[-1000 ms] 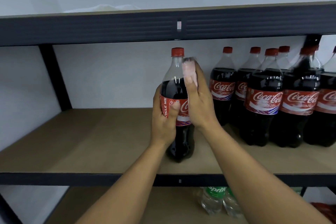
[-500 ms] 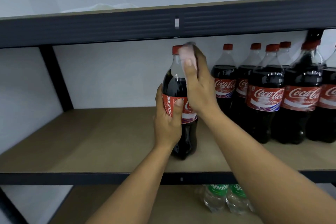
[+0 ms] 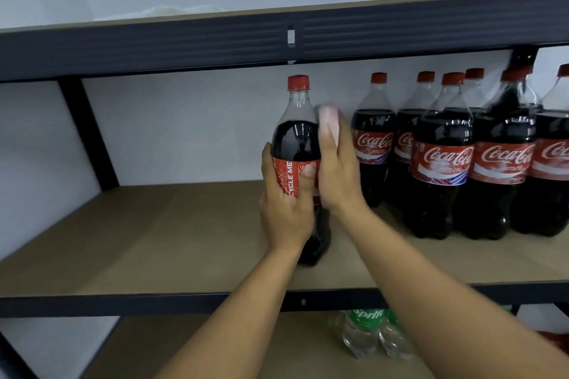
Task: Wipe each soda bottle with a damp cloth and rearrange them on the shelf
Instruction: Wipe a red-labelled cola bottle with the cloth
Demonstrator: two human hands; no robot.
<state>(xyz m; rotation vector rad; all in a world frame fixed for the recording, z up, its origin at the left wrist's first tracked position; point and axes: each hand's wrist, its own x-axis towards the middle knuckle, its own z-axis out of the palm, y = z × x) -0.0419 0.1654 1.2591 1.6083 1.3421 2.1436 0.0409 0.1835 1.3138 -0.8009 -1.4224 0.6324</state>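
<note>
While both forearms reach in over the front edge of the middle shelf (image 3: 154, 240), a few clear green-labelled bottles (image 3: 363, 332) lie on the board below, under that edge. Just past the edge, the left hand (image 3: 286, 206) grips the soda bottle (image 3: 297, 138) round its red label, thumb across the front and fingers wrapped behind. The bottle is upright near the front edge, about midway along the shelf, with its base on or just above the board; I cannot tell which. The right hand (image 3: 338, 175) lies against the bottle's right flank with fingers fairly straight, pressing the pink cloth (image 3: 328, 123) onto the shoulder above the label. The cloth is blurred and the thumb is hidden. Full of dark cola almost to the neck, the bottle should be heavy, and its smooth plastic will probably turn slippery once damp. The label band at the waist looks like the surest hold, because the wall there is straight and the weight sits low. The tapered shoulder and red cap would give poorer purchase. Further back and toward the right end of the shelf stands the cluster of cola bottles (image 3: 443, 160), packed close together and apart from the one in hand. Behind them is the pale wall (image 3: 191, 126).
</note>
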